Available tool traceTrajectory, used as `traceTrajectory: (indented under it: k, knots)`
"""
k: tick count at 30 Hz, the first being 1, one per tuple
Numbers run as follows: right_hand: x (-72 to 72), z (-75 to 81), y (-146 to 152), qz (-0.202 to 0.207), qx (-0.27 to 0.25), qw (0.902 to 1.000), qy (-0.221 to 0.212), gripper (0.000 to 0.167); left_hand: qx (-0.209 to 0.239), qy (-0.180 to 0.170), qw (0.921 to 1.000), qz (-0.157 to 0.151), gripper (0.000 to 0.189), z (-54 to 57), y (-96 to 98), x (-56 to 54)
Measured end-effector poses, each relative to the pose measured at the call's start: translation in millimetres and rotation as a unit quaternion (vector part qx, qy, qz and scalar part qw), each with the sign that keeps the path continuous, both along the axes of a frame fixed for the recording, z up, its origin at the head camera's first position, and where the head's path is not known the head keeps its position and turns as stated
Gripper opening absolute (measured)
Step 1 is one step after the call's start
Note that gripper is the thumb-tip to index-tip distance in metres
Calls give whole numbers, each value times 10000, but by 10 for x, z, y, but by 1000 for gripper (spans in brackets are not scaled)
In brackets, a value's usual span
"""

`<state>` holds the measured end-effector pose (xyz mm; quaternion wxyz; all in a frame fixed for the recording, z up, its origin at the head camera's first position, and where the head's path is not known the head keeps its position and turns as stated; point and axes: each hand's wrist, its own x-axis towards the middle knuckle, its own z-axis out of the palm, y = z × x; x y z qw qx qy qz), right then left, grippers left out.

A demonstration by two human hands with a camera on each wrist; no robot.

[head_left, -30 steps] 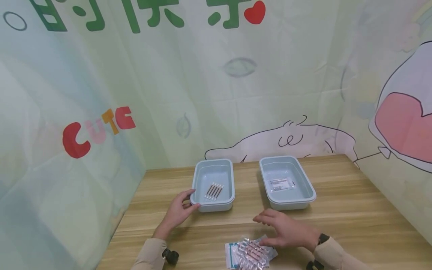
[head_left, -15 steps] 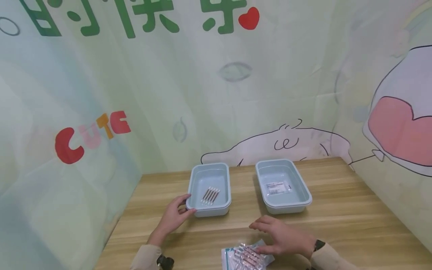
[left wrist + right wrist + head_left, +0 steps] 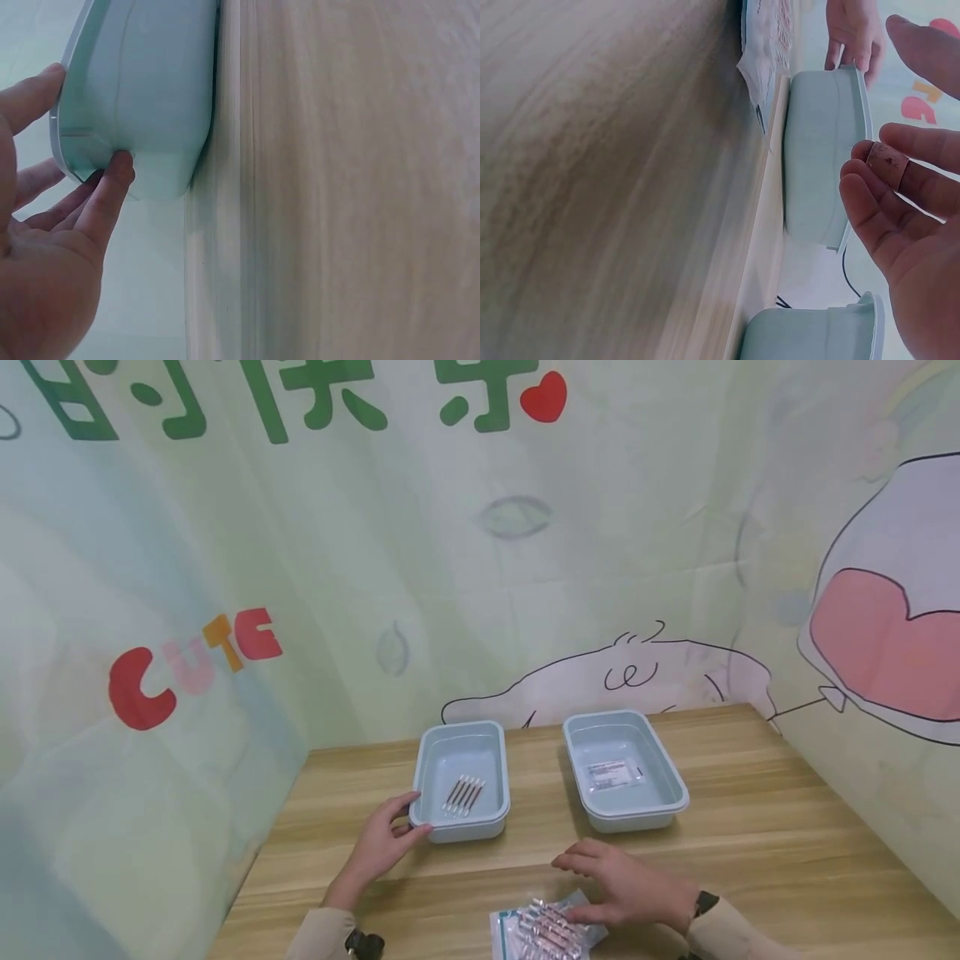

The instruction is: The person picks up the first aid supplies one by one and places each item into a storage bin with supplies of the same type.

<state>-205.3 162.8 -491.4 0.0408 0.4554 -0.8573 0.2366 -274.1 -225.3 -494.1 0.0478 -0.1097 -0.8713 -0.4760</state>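
My left hand point(image 3: 381, 843) holds the near left corner of a pale blue plastic tub point(image 3: 498, 752), thumb at the front and fingers at the side. In the left wrist view its fingers point(image 3: 112, 191) touch the tub's outer wall. Inside lies a row of several cotton swabs point(image 3: 463, 795) with dark sticks. My right hand point(image 3: 637, 885) hovers, fingers relaxed and holding nothing, beside a heap of clear-wrapped swabs point(image 3: 551, 935) on a white and teal packet point(image 3: 501, 931). A bandage point(image 3: 887, 165) wraps one right finger.
A second pale blue tub point(image 3: 671, 764) stands to the right, with a small clear packet point(image 3: 613, 774) with printed text in it. Both tubs are on a wooden table point(image 3: 750, 835). Behind hangs a printed curtain point(image 3: 390, 527).
The scene has shifted slightly left in the head view as the head turned. Both hands keep their places relative to the tubs and the heap.
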Motion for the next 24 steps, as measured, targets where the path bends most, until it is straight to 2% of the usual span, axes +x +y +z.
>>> traceTrajectory:
  k: [7, 16, 24]
  knots:
    - [7, -34, 10, 89, -135, 9998, -94, 56, 6, 65, 10000, -63, 61, -11, -1, -9]
    - [26, -90, -1, 42, -52, 9992, 384, 59, -28, 178, 9998, -89, 62, -21, -24, -3]
    - [37, -97, 6, 70, -55, 9995, 316, 56, 10, 165, 9998, -115, 61, -23, -14, -24]
